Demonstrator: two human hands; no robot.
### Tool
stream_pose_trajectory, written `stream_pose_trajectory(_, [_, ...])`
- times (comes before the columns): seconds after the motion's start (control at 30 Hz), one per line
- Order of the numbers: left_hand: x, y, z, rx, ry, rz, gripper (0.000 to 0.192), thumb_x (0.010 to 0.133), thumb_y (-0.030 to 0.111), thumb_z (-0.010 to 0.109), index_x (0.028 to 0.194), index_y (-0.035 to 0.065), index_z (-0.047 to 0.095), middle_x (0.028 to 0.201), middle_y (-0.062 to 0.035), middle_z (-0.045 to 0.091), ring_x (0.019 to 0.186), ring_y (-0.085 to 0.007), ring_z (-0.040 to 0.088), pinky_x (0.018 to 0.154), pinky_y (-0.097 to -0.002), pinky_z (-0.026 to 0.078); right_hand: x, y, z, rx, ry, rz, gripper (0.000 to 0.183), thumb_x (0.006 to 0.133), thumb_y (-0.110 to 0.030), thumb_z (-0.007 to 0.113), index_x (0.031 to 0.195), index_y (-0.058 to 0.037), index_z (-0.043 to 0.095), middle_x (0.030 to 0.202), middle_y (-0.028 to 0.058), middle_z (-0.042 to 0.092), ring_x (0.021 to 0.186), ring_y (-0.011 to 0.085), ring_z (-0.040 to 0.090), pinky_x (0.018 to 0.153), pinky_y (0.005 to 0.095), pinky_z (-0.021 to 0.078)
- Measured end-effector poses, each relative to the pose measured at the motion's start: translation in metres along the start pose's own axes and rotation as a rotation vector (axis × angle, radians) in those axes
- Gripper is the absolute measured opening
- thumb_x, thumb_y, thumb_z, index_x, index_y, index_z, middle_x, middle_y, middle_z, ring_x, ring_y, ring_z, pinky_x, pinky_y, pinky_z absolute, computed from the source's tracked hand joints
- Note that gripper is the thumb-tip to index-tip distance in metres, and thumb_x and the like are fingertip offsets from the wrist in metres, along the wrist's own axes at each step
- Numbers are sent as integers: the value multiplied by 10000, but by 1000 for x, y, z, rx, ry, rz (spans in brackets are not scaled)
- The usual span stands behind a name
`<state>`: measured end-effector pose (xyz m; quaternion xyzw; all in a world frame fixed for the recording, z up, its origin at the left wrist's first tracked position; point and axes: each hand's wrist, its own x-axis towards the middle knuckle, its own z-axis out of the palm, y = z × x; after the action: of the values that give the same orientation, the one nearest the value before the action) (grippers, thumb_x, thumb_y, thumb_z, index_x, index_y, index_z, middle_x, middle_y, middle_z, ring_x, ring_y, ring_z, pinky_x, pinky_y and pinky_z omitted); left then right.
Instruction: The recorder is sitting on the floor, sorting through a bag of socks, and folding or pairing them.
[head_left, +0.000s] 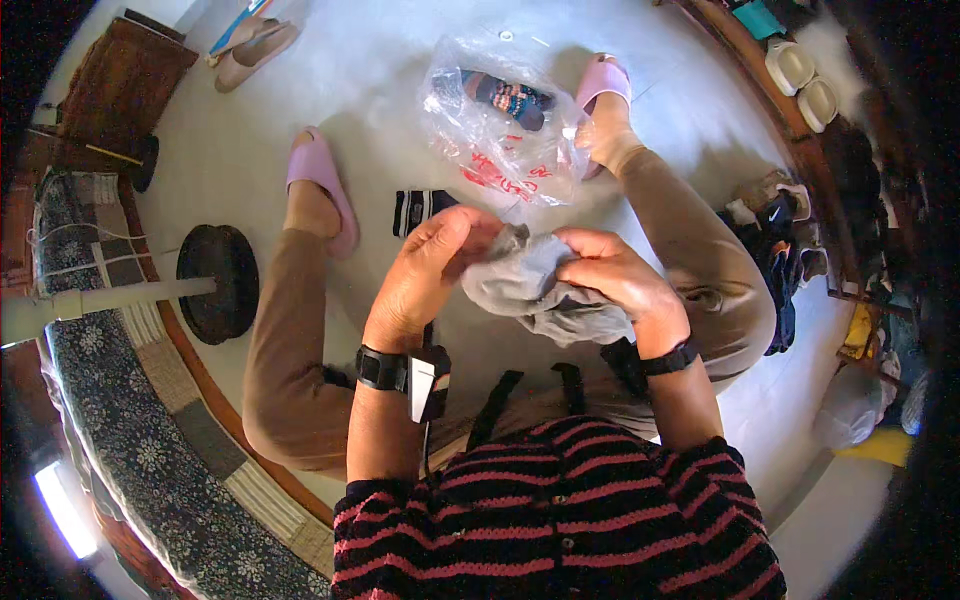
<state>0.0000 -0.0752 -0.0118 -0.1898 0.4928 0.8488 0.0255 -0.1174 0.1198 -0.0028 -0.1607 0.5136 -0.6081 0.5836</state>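
Note:
A crumpled light-grey cloth item (525, 277), perhaps a sock, hangs between my two hands above the floor. My left hand (442, 244) grips its upper left edge, the fingertips partly hidden behind the fabric. On the other side my right hand (619, 274) pinches it between thumb and fingers. Just beyond my left hand lies a folded black sock with white stripes (416, 210). Farther out, a clear plastic bag (487, 154) with red print rests on the floor, holding patterned socks (517, 101).
My feet in pink slippers (322, 187) flank the bag. A round black stand base (217, 285) is at the left, beside a patterned cover (142, 450). Dark clothing (780, 262) is heaped at the right. White shoes (791, 67) sit on a rack, and beige shoes (255, 56) lie far left.

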Motion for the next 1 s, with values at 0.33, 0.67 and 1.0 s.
stream_pose_trajectory(0.33, [1,15,14,681,165,233,279,749,18,541,1026,37,528,969,-36,559,921,-148,527,819,-268,408,-3,-1,-15,-177,61,-74,293,777,-121,596,1039,2,551,829,-22,561,745,46,486,642,198,404])
stream_pose_trajectory(0.67, [18,35,7,-444,426,54,213,864,135,442,1014,3,517,956,-122,586,878,-253,569,807,-375,456,-13,9,-55,-181,179,-84,150,744,-169,636,808,-47,576,718,-12,553,682,59,498,616,212,410])
stream_pose_trajectory(1.0, [20,27,39,-968,-128,-90,266,910,145,348,1012,-47,502,1002,-174,573,910,-293,553,874,-413,431,27,68,-16,1026,115,-23,424,830,-285,564,1151,-24,473,1123,108,548,1001,268,543,819,407,455])
